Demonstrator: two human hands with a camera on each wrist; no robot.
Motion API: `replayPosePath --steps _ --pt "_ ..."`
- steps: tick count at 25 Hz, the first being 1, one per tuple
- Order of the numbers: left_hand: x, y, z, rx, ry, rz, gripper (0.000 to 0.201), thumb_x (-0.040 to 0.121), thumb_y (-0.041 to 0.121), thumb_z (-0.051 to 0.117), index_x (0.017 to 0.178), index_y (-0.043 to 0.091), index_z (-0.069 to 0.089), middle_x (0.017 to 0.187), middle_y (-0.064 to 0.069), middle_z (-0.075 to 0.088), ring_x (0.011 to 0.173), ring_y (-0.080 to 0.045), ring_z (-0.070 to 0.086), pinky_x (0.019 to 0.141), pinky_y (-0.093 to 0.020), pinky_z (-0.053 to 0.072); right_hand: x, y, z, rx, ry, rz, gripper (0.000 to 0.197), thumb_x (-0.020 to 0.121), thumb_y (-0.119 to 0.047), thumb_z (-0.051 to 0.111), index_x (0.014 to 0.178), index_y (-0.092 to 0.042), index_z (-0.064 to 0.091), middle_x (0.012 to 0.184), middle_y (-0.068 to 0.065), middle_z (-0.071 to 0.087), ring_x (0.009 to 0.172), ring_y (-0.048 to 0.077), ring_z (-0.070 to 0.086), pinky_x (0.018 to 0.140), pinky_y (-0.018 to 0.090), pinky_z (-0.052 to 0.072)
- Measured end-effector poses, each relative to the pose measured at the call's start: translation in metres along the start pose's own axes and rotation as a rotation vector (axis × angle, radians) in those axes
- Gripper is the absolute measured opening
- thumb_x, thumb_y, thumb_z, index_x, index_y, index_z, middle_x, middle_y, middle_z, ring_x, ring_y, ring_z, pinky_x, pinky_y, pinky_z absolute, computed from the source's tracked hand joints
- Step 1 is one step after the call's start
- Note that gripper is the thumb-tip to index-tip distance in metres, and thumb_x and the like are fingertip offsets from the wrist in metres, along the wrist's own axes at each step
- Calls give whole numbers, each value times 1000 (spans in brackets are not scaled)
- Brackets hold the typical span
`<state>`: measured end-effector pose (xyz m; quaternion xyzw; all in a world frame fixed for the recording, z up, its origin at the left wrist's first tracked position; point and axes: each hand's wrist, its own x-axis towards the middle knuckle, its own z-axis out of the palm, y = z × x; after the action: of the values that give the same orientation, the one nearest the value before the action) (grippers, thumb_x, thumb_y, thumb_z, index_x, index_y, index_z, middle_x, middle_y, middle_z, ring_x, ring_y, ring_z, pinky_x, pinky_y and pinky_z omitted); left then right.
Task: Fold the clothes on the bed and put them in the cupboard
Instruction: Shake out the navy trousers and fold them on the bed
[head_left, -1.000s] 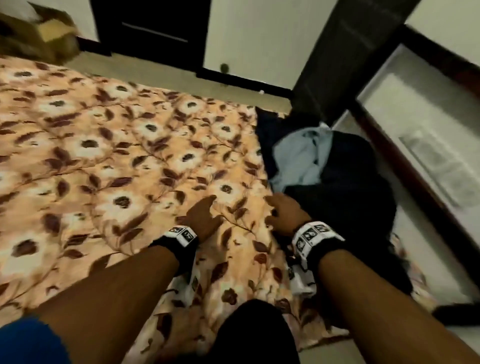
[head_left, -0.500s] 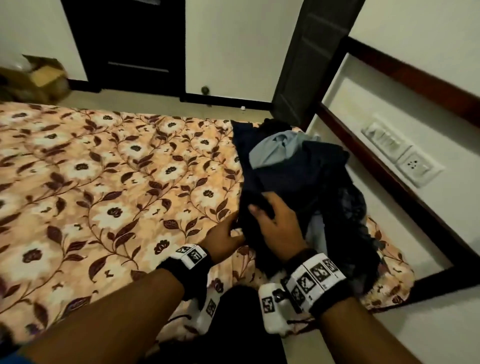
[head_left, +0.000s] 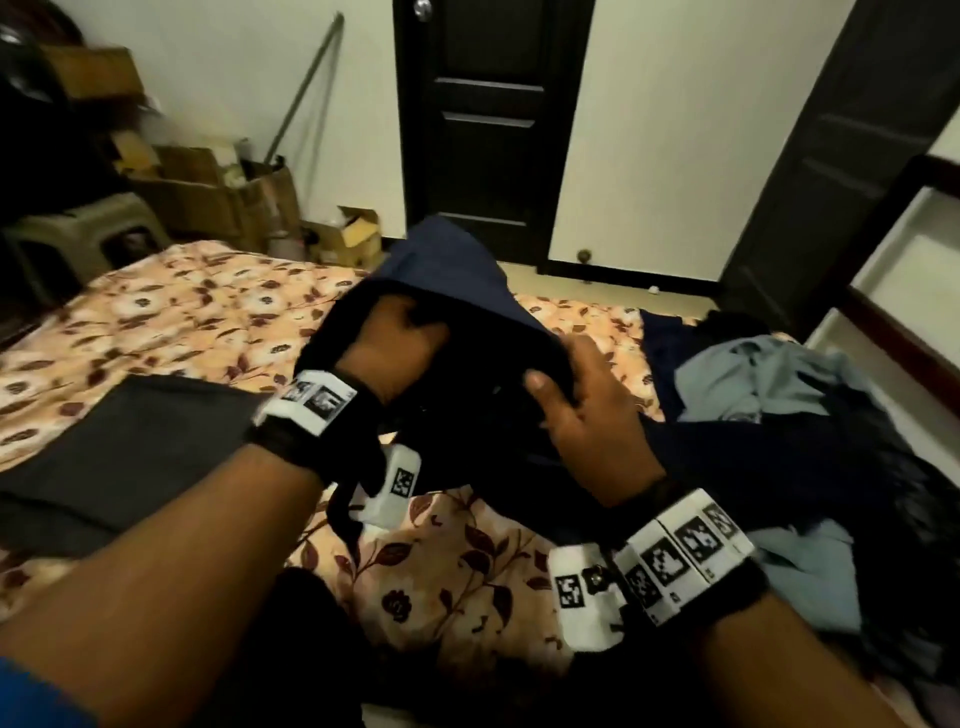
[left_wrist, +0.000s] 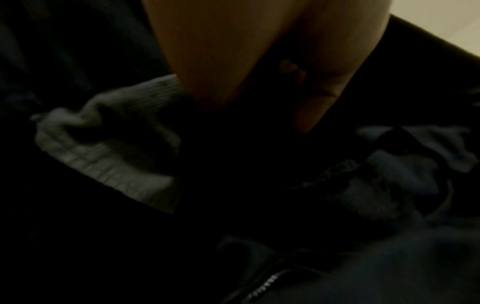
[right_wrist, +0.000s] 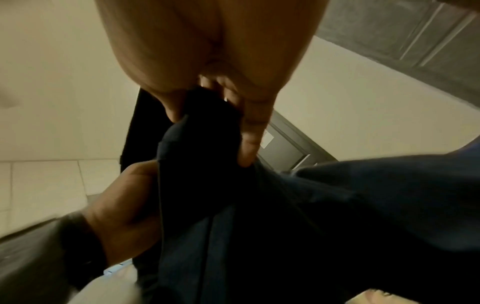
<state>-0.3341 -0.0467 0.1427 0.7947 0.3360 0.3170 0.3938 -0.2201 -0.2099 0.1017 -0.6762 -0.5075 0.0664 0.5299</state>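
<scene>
Navy garment (head_left: 457, 270) clenched by both hands' fingers (head_left: 543, 382); clothes pile (head_left: 769, 395) right, folded grey cloth (head_left: 130, 441) left.

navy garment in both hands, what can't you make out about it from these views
- What kind of garment: the navy garment is bunched in the head view, its shape hidden in its own folds.
- Left hand fingertips: buried in the cloth.
- Left wrist view: too dark and blurred to tell the fabrics apart.
- Cupboard: not identifiable in any view.
</scene>
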Motion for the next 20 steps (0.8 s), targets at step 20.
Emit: replayPosePath --steps 20 --pt "-163 -233 119 -939 347 -1146 19 91 3 59 108 11 57 90 -16 66 77 -30 63 58 -31 49 -60 135 169 -1019 -885 95 53 96 -24 45 145 -29 27 142 6 37 125 32 41 98 47 38"
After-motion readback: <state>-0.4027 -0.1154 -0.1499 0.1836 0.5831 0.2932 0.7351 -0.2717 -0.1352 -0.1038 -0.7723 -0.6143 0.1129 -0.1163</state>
